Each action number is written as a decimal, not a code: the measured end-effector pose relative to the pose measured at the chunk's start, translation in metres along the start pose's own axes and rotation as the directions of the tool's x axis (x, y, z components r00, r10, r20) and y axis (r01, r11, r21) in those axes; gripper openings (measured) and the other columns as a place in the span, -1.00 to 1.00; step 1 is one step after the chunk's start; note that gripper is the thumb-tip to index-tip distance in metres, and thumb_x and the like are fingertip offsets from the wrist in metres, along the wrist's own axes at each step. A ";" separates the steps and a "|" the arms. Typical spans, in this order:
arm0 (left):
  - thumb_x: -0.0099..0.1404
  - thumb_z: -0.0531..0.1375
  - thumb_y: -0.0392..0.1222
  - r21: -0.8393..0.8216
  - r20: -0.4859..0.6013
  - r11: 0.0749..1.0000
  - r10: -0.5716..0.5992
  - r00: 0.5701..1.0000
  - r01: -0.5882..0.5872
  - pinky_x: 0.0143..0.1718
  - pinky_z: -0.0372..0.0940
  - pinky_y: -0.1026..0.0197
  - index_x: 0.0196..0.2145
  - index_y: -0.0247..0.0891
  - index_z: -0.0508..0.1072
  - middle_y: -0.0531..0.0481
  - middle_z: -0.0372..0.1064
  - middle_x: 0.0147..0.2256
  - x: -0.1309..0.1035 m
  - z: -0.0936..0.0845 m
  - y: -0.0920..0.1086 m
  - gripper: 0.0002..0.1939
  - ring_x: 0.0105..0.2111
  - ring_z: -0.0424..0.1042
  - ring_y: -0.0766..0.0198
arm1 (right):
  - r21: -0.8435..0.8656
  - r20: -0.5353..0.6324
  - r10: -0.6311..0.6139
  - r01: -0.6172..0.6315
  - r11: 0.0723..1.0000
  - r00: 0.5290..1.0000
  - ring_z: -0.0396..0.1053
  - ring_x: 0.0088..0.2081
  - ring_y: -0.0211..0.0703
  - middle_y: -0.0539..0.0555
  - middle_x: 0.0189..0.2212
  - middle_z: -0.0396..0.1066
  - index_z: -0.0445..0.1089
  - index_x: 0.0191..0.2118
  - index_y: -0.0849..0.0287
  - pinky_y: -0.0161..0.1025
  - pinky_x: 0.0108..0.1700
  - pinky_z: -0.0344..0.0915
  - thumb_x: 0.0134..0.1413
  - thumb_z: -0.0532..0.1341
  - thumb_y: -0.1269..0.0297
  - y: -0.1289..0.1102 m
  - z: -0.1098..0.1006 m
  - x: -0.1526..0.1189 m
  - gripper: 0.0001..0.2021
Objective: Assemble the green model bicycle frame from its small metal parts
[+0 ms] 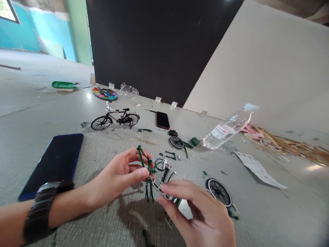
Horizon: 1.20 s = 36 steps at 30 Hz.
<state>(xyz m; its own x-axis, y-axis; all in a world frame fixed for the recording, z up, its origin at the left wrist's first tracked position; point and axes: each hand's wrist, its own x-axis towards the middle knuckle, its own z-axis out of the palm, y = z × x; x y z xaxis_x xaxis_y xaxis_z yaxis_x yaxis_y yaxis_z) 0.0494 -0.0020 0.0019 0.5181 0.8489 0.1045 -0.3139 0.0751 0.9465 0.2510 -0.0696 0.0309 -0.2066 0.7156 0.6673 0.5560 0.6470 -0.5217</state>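
Between thumb and fingers, my left hand (132,171) pinches a green model bicycle frame (142,158), held above the textured grey surface. My right hand (195,209) grips a small silver rack-like part (159,187) whose far end meets the green frame near its joint; whether they are joined, I cannot tell. Just beyond the hands lie small loose green and silver parts (170,155). A spoked model wheel (176,142) rests farther back, and another black-rimmed wheel (219,192) is right of my right hand. Some parts under my right hand are hidden.
An assembled black model bicycle (115,118) stands at the back left. A dark phone (162,120) and a larger blue-edged tablet-like device (55,161) lie flat. To the right are a tilted clear bottle (226,128) and a printed sheet (258,169). A paint palette (105,93) is behind.
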 end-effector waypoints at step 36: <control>0.26 0.38 -0.03 0.009 -0.030 1.000 -0.022 0.999 0.023 -0.14 0.38 0.10 -0.05 -0.27 0.40 -0.14 0.43 -0.07 -0.001 0.001 0.000 -0.59 -0.22 0.47 0.19 | 0.054 0.081 -0.107 0.103 0.993 0.991 0.59 -0.31 -0.28 0.03 -0.31 0.61 0.51 -0.19 0.13 -0.43 -0.23 0.55 0.06 0.31 0.63 -0.005 -0.001 0.001 -0.74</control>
<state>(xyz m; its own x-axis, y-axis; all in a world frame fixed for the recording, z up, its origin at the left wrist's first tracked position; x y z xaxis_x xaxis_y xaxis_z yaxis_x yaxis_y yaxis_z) 0.0498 -0.0030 0.0025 0.5008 0.8624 0.0741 -0.2948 0.0894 0.9514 0.2493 -0.0720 0.0348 -0.3295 0.6613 0.6739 0.4873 0.7304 -0.4785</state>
